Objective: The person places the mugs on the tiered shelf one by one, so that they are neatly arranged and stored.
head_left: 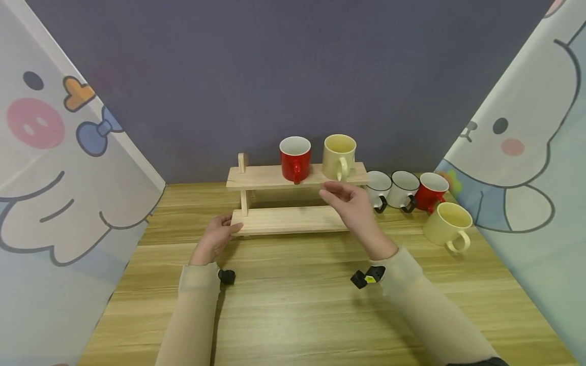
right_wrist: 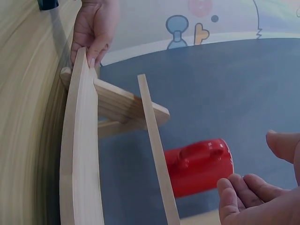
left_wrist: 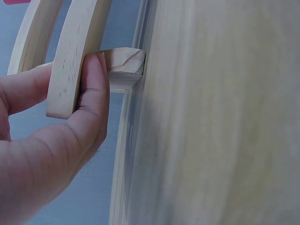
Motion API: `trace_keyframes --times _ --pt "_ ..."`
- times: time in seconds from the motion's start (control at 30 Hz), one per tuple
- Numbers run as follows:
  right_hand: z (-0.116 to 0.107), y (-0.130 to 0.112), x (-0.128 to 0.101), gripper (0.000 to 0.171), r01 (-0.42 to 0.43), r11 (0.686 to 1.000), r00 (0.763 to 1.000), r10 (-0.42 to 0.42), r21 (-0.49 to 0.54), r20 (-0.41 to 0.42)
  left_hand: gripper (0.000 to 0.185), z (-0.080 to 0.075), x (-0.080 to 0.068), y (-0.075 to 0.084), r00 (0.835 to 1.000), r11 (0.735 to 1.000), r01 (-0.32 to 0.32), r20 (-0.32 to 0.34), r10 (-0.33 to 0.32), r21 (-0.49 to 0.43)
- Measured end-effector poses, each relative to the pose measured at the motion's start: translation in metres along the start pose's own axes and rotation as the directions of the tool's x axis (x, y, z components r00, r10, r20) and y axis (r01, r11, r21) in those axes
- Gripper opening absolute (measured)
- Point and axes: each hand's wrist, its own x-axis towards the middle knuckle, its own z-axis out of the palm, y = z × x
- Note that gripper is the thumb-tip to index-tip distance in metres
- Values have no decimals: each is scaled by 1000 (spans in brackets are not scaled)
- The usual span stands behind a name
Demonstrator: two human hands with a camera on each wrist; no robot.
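A two-tier wooden shelf (head_left: 284, 221) stands against the back wall. On its upper board sit a red mug (head_left: 295, 165) and, to the right, a pale yellow mug (head_left: 334, 160), both upright with handles toward me. My left hand (head_left: 215, 238) grips the left end of the lower board; thumb and fingers pinch the board (left_wrist: 70, 70) in the left wrist view. Just in front of the yellow mug, my right hand (head_left: 354, 211) hovers with relaxed fingers, holding nothing. In the right wrist view its thumb and fingers (right_wrist: 251, 194) are apart, close to the red mug (right_wrist: 199, 166).
Right of the shelf, two white mugs with black handles (head_left: 378, 184) (head_left: 405, 185) and a red mug (head_left: 429, 193) stand in a row. Nearer me is another yellow mug (head_left: 441, 223). Cartoon-printed side walls (head_left: 526, 198) bound the wooden table (head_left: 293, 300).
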Motion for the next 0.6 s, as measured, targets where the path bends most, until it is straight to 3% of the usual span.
trace_keyframes --times 0.33,0.6 --pt "-36 6 -15 42 32 999 999 -31 19 -30 73 0 1 -1 1000 999 -7 2 7 -48" --pt "-69 11 -27 37 89 992 986 -100 -85 -133 73 1 2 -1 1000 999 -10 -3 10 -49"
